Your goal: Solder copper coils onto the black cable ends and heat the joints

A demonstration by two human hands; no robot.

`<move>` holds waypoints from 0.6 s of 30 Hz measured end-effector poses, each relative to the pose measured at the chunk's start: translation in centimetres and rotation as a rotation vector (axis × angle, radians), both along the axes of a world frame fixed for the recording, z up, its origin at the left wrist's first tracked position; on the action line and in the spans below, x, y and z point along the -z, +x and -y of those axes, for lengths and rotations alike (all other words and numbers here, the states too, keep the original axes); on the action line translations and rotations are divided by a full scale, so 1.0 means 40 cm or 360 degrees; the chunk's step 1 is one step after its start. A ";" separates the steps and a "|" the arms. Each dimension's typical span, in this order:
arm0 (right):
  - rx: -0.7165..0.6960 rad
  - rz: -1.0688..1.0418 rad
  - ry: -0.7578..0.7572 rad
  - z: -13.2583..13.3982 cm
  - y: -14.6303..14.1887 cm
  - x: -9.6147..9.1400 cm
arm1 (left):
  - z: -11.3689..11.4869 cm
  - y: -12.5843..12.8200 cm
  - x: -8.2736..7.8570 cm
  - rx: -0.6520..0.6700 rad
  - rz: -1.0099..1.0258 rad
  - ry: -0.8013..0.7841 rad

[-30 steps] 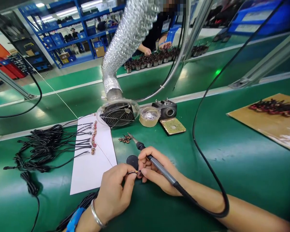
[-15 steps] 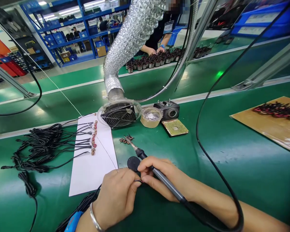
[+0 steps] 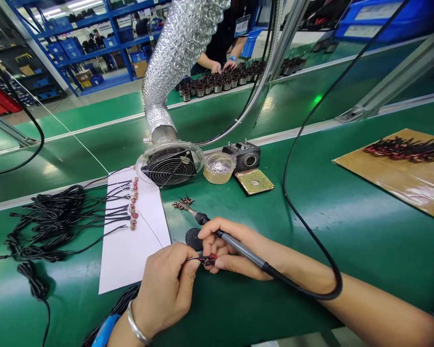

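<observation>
My left hand (image 3: 166,282), a silver bangle at its wrist, pinches a thin black wire (image 3: 193,259). The wire meets a small red-wound coil (image 3: 212,258) between the fingertips of my right hand (image 3: 238,241). That same hand also carries a soldering iron (image 3: 244,250) across its fingers, tip pointing up and left. The iron's tip (image 3: 185,207) appears over a little pile of small dark parts (image 3: 184,201); whether it touches them I cannot tell. A black round disc (image 3: 193,239) lies just behind my fingers. A thin strand runs down to my left hand.
Bundled black cables (image 3: 58,212) with coil ends lie across white paper (image 3: 130,260). Behind stand a fume fan (image 3: 171,168) with a foil duct (image 3: 177,62), a tub (image 3: 217,178) and an iron holder (image 3: 246,156). Cardboard (image 3: 412,188) bears more coils. Across the bench, a person handles parts.
The red coil now shows between my right fingertips, where it was mostly hidden. My hands have turned slightly, and the whole view has shifted a little.
</observation>
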State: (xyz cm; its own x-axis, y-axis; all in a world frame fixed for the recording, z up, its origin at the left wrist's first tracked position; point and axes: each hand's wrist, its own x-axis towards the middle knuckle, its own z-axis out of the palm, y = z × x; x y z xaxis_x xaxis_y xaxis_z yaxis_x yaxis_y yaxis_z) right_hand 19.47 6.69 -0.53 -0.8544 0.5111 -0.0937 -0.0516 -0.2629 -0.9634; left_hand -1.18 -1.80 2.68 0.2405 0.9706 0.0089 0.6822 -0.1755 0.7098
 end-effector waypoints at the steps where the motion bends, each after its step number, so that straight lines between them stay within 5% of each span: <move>1: -0.0020 -0.0009 -0.0050 -0.001 0.001 0.001 | 0.000 0.000 0.001 -0.0002 0.0008 -0.0003; 18: -0.0012 0.0055 -0.0111 -0.002 0.018 0.003 | 0.010 0.007 0.011 0.0022 0.0004 0.0138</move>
